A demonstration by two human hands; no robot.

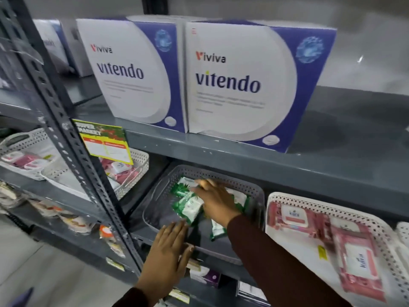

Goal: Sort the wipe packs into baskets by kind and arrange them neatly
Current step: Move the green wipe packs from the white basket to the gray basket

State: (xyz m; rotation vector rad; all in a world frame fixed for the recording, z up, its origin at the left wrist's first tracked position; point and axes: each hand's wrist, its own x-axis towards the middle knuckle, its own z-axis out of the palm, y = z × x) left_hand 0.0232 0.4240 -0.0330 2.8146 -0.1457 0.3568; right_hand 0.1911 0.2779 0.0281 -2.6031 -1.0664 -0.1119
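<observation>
A grey perforated basket (pixel 254 191) sits on the middle shelf and holds several green wipe packs (pixel 188 206). My right hand (pixel 215 201) reaches into it, fingers curled over the green packs, apparently gripping one. My left hand (pixel 168 247) lies flat on the basket's front rim, fingers spread. To the right, a white basket (pixel 376 222) holds pink wipe packs (pixel 296 218) lying flat. Another white basket (pixel 141 160) at the left holds pink packs too, partly hidden by a shelf post.
Two large white-and-blue boxes (pixel 232 85) stand on the shelf above. A slanted grey steel post (pixel 73 138) with a yellow-green price tag (pixel 104 140) crosses the left side. More white baskets (pixel 28 151) and packaged goods fill the left shelves.
</observation>
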